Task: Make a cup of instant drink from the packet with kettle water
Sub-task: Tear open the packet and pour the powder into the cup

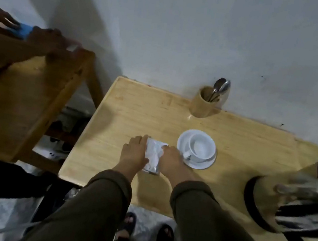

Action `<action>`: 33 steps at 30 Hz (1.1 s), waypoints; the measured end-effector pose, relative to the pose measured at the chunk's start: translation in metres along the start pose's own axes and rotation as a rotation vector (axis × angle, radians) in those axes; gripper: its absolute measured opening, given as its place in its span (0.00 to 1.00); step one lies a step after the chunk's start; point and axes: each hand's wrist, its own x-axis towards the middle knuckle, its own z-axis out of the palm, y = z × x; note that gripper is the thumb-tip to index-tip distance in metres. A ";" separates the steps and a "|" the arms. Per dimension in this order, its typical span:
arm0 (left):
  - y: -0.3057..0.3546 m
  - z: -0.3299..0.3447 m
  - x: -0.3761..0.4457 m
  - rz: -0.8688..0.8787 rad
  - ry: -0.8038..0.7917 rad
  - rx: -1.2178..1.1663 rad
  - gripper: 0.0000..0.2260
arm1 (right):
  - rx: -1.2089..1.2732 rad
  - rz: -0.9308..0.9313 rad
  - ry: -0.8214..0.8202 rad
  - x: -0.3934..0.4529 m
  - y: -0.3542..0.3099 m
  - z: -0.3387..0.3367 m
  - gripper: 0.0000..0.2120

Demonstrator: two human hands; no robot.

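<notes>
A silver instant-drink packet [153, 156] lies on the wooden table [139, 109] near its front edge. My left hand [133, 153] grips the packet's left side and my right hand [170, 160] grips its right side. Just right of the packet stands an empty white cup [200, 147] on a white saucer [184, 139], its handle pointing toward my right hand. A steel kettle [294, 204] with a black base and handle stands at the table's right end.
A wooden holder [202, 106] with spoons [222, 86] stands against the wall at the back. To the left, another person's hands [48, 40] hold a blue item over a second wooden table [19, 99]. My sandalled feet [145, 234] show below the table edge.
</notes>
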 end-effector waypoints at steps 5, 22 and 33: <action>-0.003 -0.001 0.006 -0.045 -0.058 -0.179 0.32 | 0.104 0.126 -0.019 -0.002 -0.008 0.001 0.14; 0.013 -0.051 0.023 0.241 0.118 -0.185 0.35 | 0.697 0.299 0.142 -0.004 -0.020 -0.076 0.03; 0.062 -0.108 0.032 0.181 0.005 -0.997 0.06 | 0.917 0.182 0.356 -0.017 0.032 -0.180 0.08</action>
